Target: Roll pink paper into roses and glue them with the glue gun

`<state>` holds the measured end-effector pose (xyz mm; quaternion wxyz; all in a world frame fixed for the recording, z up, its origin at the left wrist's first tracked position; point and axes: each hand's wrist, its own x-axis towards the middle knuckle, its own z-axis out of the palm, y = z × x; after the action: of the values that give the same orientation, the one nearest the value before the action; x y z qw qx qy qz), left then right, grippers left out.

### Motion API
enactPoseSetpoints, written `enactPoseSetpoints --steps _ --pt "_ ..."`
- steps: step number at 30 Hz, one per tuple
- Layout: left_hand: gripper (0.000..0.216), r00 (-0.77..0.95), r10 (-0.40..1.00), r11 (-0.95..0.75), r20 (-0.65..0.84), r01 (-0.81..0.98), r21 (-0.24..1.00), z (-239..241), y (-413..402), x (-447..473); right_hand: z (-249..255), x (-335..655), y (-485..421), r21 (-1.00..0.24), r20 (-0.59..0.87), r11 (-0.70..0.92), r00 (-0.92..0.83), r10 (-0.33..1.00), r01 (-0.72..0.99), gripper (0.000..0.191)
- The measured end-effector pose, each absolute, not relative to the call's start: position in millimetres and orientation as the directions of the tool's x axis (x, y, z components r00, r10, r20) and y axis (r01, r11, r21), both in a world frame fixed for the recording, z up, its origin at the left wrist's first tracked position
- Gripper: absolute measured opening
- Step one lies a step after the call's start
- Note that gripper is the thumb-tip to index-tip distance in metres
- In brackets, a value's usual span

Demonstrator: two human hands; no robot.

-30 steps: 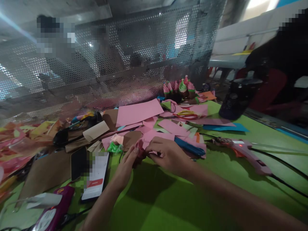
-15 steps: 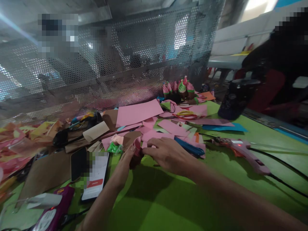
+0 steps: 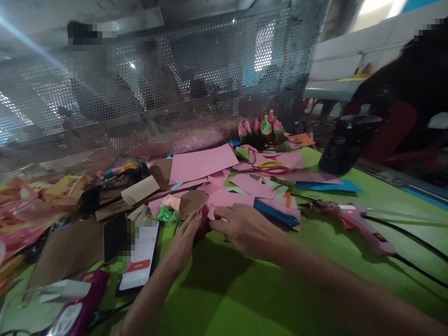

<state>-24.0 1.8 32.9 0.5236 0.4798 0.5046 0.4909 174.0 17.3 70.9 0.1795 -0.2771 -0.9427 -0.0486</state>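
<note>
My left hand (image 3: 184,240) and my right hand (image 3: 245,228) meet over the green table (image 3: 238,289), both pinching a small pink paper piece (image 3: 204,215) held between their fingertips. The piece looks rolled or folded; its exact shape is blurred. Just behind it lie pink paper sheets (image 3: 203,163), brown paper (image 3: 191,201) and a green scrap (image 3: 166,214).
A pink glue gun (image 3: 353,220) with a black cord lies to the right. A phone (image 3: 140,256) and a dark phone (image 3: 114,237) lie left, a second pink glue gun (image 3: 75,312) at the near left. Small paper cones (image 3: 264,128) stand at the back by a perforated metal screen (image 3: 175,84). A person in dark clothes sits at far right.
Both hands stay at the same spot, their fingers shifting slightly on the pink piece, which was lifted a little and is now lower again.
</note>
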Motion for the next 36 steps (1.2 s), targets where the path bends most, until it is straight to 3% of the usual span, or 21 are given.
enactPoseSetpoints --steps 4,8,11,13,16,20,22,27,29,36 --pt "0.05 -0.008 0.996 0.084 -0.085 -0.012 0.996 33.8 2.2 -24.2 70.4 172.0 17.2 -0.062 0.345 0.839 -0.777 0.526 0.54 0.034" --pt "0.051 -0.048 0.996 0.072 -0.073 -0.015 0.997 33.2 4.5 -26.1 65.6 172.5 22.9 -0.417 0.404 0.773 -0.664 0.629 0.478 0.039" --pt "0.051 -0.074 0.996 0.059 -0.057 0.025 0.998 31.6 4.9 -27.1 63.2 172.9 26.8 -0.652 0.436 0.667 -0.542 0.718 0.36 0.028" --pt "0.051 -0.069 0.996 0.061 -0.058 0.041 0.997 30.1 4.5 -26.6 63.3 172.3 27.0 -0.716 0.462 0.635 -0.483 0.743 0.292 0.019" --pt "0.053 -0.031 0.997 0.073 -0.072 0.031 0.997 29.0 3.5 -23.1 64.5 169.8 24.4 -0.723 0.488 0.64 -0.463 0.74 0.261 0.021" --pt "0.057 -0.002 0.995 0.095 -0.095 0.045 0.994 32.9 1.3 -17.6 62.5 167.2 21.8 -0.681 0.463 0.652 -0.495 0.736 0.334 0.026" --pt "0.053 0.035 0.996 0.079 -0.081 0.048 0.996 35.9 0.2 -16.4 60.4 167.4 22.2 -0.603 0.489 0.697 -0.511 0.707 0.388 0.023" --pt "0.044 0.157 0.985 0.059 -0.069 0.068 0.996 40.1 -2.2 -15.9 61.0 170.2 21.3 -0.093 0.528 0.832 -0.681 0.507 0.547 0.011" --pt "0.042 0.144 0.985 0.077 -0.091 0.097 0.992 40.4 -3.2 -15.4 62.9 170.8 19.5 0.028 0.508 0.836 -0.728 0.46 0.548 0.011" --pt "0.042 0.176 0.977 0.109 -0.117 0.053 0.993 35.8 -1.8 -16.3 58.2 167.0 17.1 0.151 0.541 0.799 -0.725 0.426 0.582 0.012"
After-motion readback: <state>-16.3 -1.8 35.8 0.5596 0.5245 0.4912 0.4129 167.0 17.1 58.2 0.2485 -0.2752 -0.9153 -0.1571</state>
